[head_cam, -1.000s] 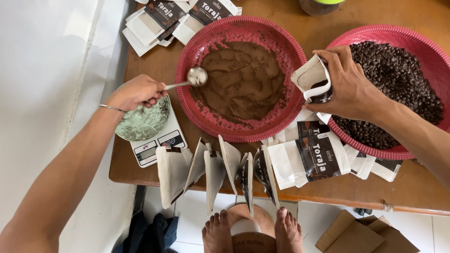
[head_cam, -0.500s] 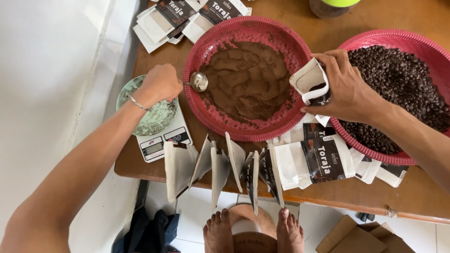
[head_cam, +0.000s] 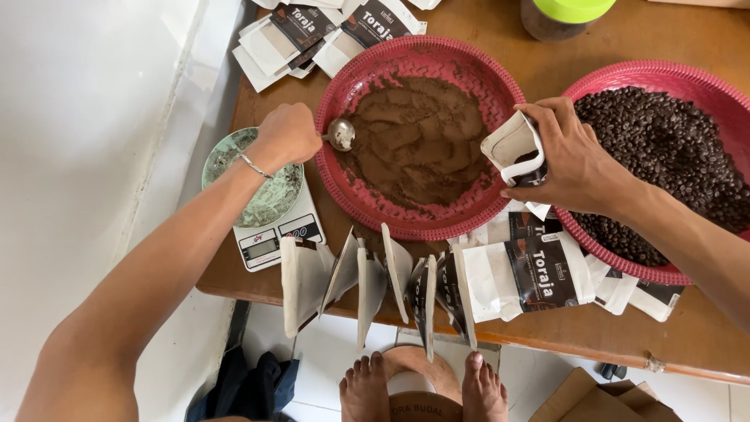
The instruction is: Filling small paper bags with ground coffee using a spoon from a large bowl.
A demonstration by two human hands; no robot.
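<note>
the left hand (head_cam: 287,134) grips a metal spoon (head_cam: 341,134) at the rim of the red basket of brown powder (head_cam: 418,137), the right hand (head_cam: 574,160) pinches an open white pouch (head_cam: 513,147) over it; a tilted spoon could spill powder onto the table (head_cam: 484,23).

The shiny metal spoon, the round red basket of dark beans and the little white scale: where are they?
shiny metal spoon (head_cam: 341,134), head view, on its round bowl.
round red basket of dark beans (head_cam: 625,72), head view, on its woven top rim.
little white scale (head_cam: 269,244), head view, on its front panel.

Upright pouches (head_cam: 375,289) and scale (head_cam: 269,227) crowd table's near edge.
</note>
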